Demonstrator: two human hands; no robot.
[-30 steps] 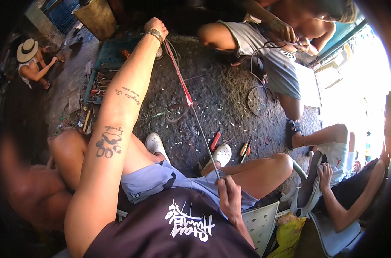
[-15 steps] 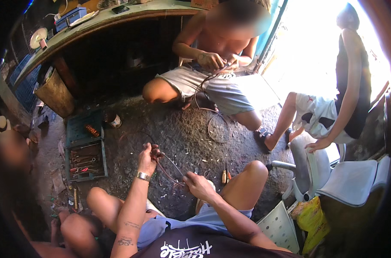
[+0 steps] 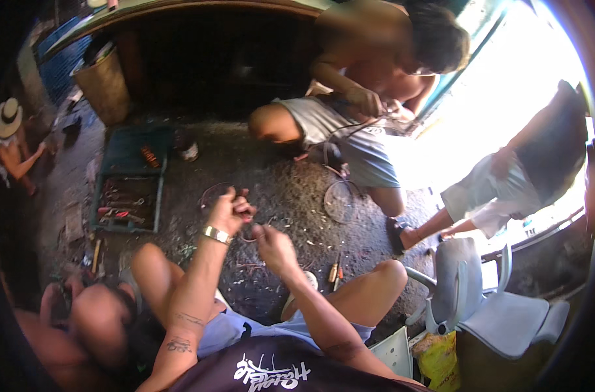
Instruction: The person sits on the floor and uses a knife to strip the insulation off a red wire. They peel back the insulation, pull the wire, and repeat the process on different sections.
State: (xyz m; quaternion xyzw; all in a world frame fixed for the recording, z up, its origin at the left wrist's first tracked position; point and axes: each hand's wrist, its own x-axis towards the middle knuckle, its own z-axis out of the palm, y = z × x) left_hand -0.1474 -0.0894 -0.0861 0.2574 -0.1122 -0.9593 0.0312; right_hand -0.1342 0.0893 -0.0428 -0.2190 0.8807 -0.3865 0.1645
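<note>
My left hand [image 3: 232, 210], a metal watch on its wrist, is raised over the dirt floor with its fingers curled round a thin reddish-brown cable [image 3: 212, 195]. A loop of that cable shows behind the hand, and a short curve hangs below it. Close by and lower, my right hand [image 3: 278, 249] pinches the cable, its thumb and fingertips together. Motion blur hides just where the fingertips meet it. Across from me a person squats, both hands [image 3: 376, 108] on a dark cable, part of which lies coiled [image 3: 342, 201] on the ground.
A teal toolbox [image 3: 159, 202] with wrenches lies open at left, beside a small can [image 3: 189, 150]. Two screwdrivers [image 3: 334, 272] lie near my right knee. Grey plastic chairs [image 3: 459, 277] and a yellow bag [image 3: 437, 366] are at right. Another person stands by the bright doorway.
My hands have come closer together, the right one moving up and left, and the cable span between them has shortened. The person at right has straightened up, taking a hand off the chair.
</note>
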